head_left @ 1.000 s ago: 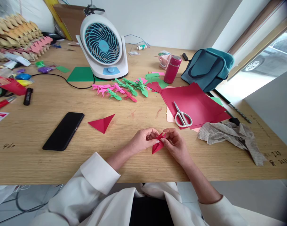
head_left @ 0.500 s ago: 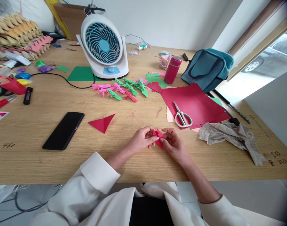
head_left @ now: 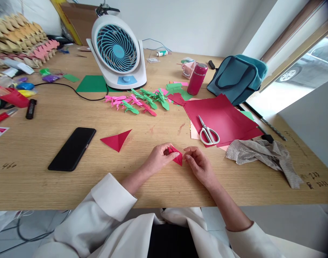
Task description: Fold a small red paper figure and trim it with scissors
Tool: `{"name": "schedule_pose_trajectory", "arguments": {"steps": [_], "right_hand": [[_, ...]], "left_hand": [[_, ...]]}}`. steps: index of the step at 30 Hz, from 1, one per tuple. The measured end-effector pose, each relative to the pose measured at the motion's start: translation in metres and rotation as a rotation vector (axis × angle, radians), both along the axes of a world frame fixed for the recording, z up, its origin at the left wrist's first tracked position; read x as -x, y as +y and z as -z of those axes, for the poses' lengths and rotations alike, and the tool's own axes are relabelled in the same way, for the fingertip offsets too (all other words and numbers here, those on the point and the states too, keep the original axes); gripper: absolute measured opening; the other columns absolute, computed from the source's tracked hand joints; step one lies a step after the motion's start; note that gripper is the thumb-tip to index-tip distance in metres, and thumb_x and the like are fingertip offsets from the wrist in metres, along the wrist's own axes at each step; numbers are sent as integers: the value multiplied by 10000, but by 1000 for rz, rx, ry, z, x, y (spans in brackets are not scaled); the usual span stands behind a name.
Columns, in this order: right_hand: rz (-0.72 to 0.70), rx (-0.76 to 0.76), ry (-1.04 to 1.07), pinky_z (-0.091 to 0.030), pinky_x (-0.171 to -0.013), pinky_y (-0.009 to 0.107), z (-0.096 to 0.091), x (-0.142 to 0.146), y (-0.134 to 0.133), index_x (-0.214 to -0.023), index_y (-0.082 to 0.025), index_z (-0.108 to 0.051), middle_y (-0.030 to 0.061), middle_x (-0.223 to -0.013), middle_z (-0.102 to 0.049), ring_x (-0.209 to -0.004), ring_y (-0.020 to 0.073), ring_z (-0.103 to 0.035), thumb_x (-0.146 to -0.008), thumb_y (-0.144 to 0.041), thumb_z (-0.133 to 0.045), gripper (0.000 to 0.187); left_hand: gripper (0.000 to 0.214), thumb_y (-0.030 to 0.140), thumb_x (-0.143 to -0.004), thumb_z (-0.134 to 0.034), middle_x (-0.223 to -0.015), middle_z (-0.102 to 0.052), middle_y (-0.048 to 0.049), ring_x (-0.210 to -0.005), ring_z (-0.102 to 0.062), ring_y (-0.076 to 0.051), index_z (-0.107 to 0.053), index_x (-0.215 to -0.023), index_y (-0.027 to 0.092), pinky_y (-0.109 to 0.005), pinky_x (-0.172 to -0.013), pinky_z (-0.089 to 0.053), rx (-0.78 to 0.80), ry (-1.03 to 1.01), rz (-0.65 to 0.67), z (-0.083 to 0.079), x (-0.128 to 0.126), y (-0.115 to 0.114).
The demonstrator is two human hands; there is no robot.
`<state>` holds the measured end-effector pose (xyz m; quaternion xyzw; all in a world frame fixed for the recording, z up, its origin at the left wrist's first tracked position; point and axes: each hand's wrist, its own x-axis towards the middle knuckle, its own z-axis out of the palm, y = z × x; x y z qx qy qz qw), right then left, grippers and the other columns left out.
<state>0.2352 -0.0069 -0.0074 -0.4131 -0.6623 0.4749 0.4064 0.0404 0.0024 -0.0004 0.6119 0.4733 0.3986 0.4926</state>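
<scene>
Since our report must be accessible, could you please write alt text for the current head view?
A person's left hand holds a folded red paper piece over a wooden table, the right hand close by. Beyond lie folded pink, green and red paper figures, plus white-handled scissors on red paper sheets.

The wooden table [head_left: 56, 193] carries a phone [head_left: 72, 149], red paper triangle [head_left: 117, 141] and cloth [head_left: 261, 156].

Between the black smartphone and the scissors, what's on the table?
In the head view, a creased red paper triangle lies between the smartphone and the scissors, nearer the smartphone.
</scene>
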Motion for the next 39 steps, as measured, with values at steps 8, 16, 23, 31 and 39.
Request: {"name": "schedule_pose_trajectory", "arguments": {"steps": [8, 16, 23, 31, 39], "right_hand": [[-12, -176, -213, -452, -732, 310, -5, 0, -2, -969, -213, -630, 40, -869, -630, -805, 179, -589, -968, -213, -474, 156], [-150, -362, -374, -474, -773, 334, -1, 1, -3, -1058, -226, -655, 72, -963, -604, -863, 194, -592, -901, -50, -426, 328], [-204, -453, -557, -486, -839, 386, 1, 3, -4, -1197, -233, -634, 94, -1028, -590, -934, 227, -565, -897, -37, -439, 407], [-213, -514, -578, -513, -863, 418, 2, 6, -6, -1258, -221, -594, 119, -1074, -584, -976, 246, -562, -906, -20, -414, 443], [-241, -533, -556, -514, -876, 433, 1, 4, -8, -1192, -204, -614, 120, -1090, -597, -989, 250, -557, -906, -18, -410, 397]], "left_hand": [[175, 273, -815, -650, -648, -507, 45, -596, -425, -89, -598, -698, 154, -212, -571, -327, -104, 259, -35, 2, 5, 2], [161, 237, -806, -666, -731, -608, 12, -720, -539, -148, -564, -690, 191, -254, -642, -361, -231, 627, -47, -1, 3, 4], [179, 270, -827, -676, -800, -641, -15, -816, -575, -194, -542, -728, 206, -290, -677, -380, -319, 790, -40, 1, 2, 3], [194, 256, -824, -692, -787, -624, -20, -831, -560, -203, -535, -725, 201, -309, -721, -389, -369, 818, 12, 1, 2, 5], [213, 258, -813, -710, -770, -610, -14, -793, -547, -196, -531, -715, 199, -304, -690, -374, -371, 774, -2, 5, 3, 7]]}}
